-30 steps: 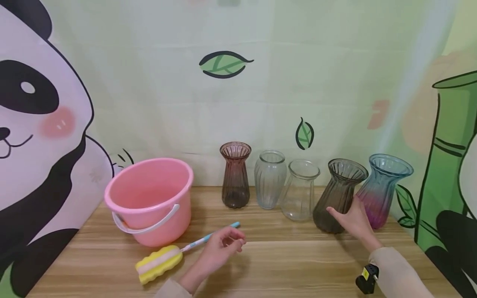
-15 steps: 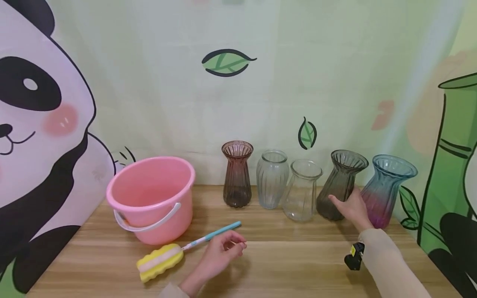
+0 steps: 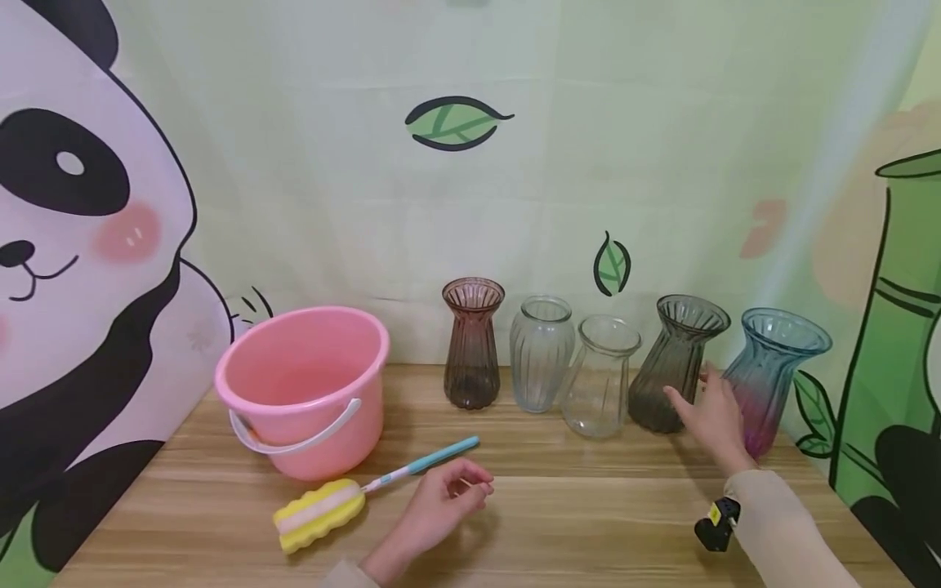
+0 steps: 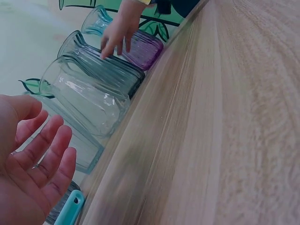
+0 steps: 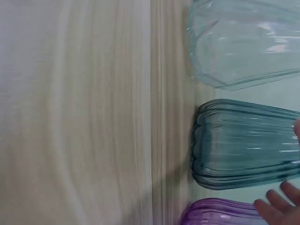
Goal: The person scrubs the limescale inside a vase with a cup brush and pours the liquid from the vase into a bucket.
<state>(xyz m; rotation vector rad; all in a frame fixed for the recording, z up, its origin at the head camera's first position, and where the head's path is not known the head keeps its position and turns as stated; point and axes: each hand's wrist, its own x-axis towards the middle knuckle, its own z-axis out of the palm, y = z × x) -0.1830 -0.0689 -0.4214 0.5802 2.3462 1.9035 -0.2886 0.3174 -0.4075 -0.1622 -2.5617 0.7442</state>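
- The pink bucket [image 3: 305,390] stands well left of the smoky grey vase [image 3: 678,363], far enough off that it runs no risk from the hands.
- That smoky grey vase stands upright in the back row by the wall, and it's the risk: it's tall, narrow-footed glass with neighbours crowding both sides. A sideways brush from the hand could, I'd judge, tip it into them.
- The blue-and-purple vase [image 3: 772,378] stands just right of the grey one, and the clear vase [image 3: 599,377] just left. A knock to either would likely carry along the row.
- The right hand [image 3: 715,418] sits between the grey vase and the blue-and-purple one, fingers straight and spread, gripping nothing. The right-wrist view shows only fingertips [image 5: 276,206] near the grey base, so I can't tell whether they touch.
- The left hand [image 3: 439,506] hovers over the table well left of the grey vase, fingers loosely curled and empty.
- The sponge brush [image 3: 345,502] lies beyond that hand. A careless sweep could send it rolling.
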